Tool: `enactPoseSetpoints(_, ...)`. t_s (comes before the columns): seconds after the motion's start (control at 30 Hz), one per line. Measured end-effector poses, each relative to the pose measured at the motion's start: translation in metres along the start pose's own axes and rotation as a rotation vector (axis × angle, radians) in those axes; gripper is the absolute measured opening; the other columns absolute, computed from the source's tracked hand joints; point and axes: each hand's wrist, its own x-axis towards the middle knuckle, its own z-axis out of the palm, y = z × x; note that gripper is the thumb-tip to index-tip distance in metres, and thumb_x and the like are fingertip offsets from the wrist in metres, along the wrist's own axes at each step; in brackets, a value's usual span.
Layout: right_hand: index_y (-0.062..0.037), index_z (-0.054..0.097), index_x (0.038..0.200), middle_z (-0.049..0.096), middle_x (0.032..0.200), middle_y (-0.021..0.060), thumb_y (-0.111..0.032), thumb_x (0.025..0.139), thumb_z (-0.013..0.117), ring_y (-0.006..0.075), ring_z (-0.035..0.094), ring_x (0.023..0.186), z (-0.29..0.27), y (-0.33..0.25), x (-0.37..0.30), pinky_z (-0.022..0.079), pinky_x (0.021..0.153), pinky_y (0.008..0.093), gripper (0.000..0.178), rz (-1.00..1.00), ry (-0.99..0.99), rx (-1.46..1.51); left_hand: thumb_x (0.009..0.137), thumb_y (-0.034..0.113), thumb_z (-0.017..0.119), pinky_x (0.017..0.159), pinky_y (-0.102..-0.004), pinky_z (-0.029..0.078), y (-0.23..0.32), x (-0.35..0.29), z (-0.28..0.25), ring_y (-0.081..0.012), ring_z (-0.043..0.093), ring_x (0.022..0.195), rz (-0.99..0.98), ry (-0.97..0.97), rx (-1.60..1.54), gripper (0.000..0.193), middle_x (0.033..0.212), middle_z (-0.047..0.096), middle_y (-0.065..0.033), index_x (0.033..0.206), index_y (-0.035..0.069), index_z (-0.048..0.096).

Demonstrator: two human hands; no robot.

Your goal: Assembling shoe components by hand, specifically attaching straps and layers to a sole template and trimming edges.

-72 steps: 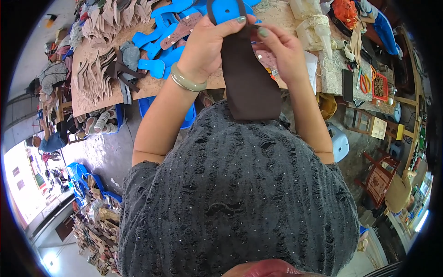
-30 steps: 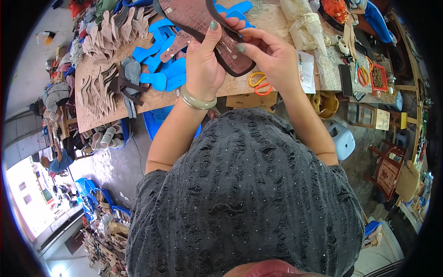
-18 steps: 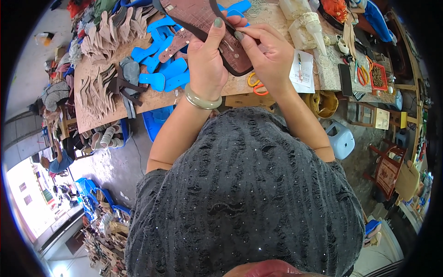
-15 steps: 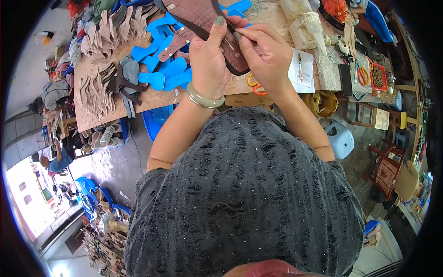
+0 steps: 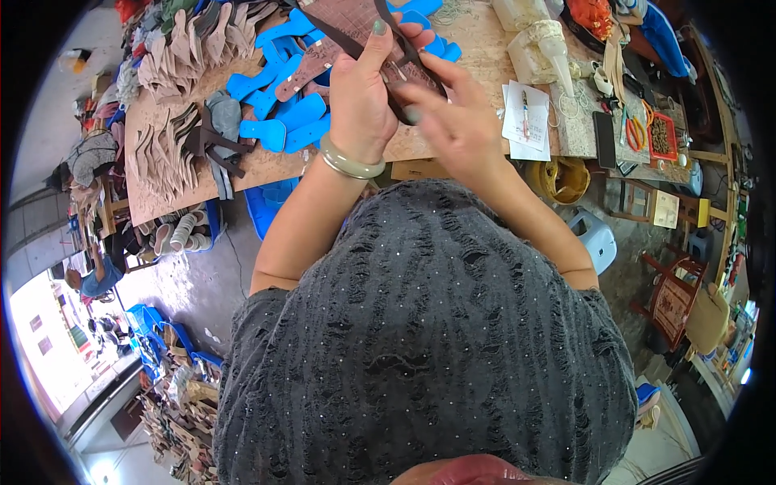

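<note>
My left hand [image 5: 361, 109] is closed around a reddish-brown shoe insole [image 5: 346, 14], its thumb pressed on the top face. Dark straps [image 5: 327, 31] run along the sides of that insole. My right hand [image 5: 469, 133] is at the near end of the insole, its fingers smeared by motion, so their grip is unclear. Beneath the work, blue sole-shaped pieces [image 5: 305, 109] lie spread on the table, with another brown insole [image 5: 303, 73] among them.
Stacks of beige insoles [image 5: 166, 153] and dark straps [image 5: 212, 141] cover the table's left. To the right are white papers with a pen [image 5: 525, 121], a white-nozzled bottle [image 5: 551, 48], a black phone [image 5: 604, 137], orange-handled scissors [image 5: 637, 133] and a red basket [image 5: 664, 136]. A stool [image 5: 594, 238] stands below.
My right hand has pulled slightly down from the insole's edge and is now blurred. The insole has tilted in my left hand, which keeps its hold.
</note>
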Motion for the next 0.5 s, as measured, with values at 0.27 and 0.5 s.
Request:
enactPoseSetpoints(0.27, -0.0028, 0.064, 0.105, 0.065, 0.095, 0.0045, -0.03, 0.093, 0.054, 0.0128, 0.061, 0.086, -0.003, 0.028, 0.012, 0.047, 0.078, 0.0264, 0.032, 0.966, -0.04, 1.376, 0.096, 0.023, 0.048, 0.093, -0.0421, 0.048, 0.01, -0.008, 0.004, -0.0291, 0.057, 0.108, -0.134, -0.206, -0.14, 0.031, 0.109, 0.061, -0.0158, 0.116, -0.001, 0.049)
enactPoseSetpoints(0.5, -0.0012, 0.062, 0.108, 0.065, 0.101, 0.0043, -0.028, 0.093, 0.054, 0.0145, 0.062, 0.09, 0.002, 0.006, 0.021, 0.047, 0.084, 0.0258, 0.031, 1.182, 0.04, 1.775, 0.095, 0.018, 0.052, 0.08, -0.0331, 0.053, 0.011, -0.013, 0.014, -0.0198, 0.062, 0.09, -0.06, -0.092, -0.159, 0.024, 0.1, 0.064, -0.0103, 0.107, -0.001, 0.056)
